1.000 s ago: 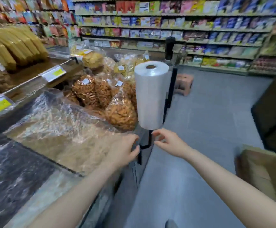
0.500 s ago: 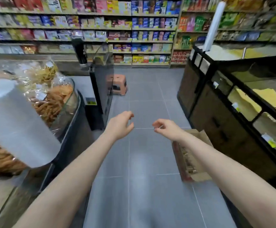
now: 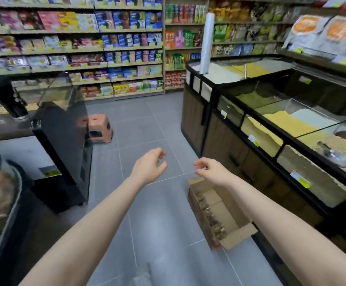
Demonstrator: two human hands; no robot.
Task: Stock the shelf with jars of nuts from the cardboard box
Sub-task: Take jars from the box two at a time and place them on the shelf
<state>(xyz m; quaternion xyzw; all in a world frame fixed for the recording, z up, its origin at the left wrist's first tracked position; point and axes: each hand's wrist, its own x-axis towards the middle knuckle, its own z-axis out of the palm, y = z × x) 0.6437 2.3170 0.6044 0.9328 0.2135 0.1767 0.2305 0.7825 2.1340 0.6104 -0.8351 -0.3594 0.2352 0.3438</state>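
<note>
Left hand [image 3: 149, 164] raised mid-aisle, fingers loosely curled, grip empty. Right hand [image 3: 210, 169] likewise empty, above the far end of the box [image 3: 228, 211], which lies open on the floor, jars [image 3: 209, 215] inside. Step: fetching. Next: reach down, grasp a jar.

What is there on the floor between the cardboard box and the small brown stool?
Only bare grey floor tiles in the head view. The stool stands far left by the black counter; the cardboard box lies right. The left hand hovers above that stretch.

Matt cardboard box [image 3: 232, 205], glossy floor tiles [image 3: 147, 129]
</note>
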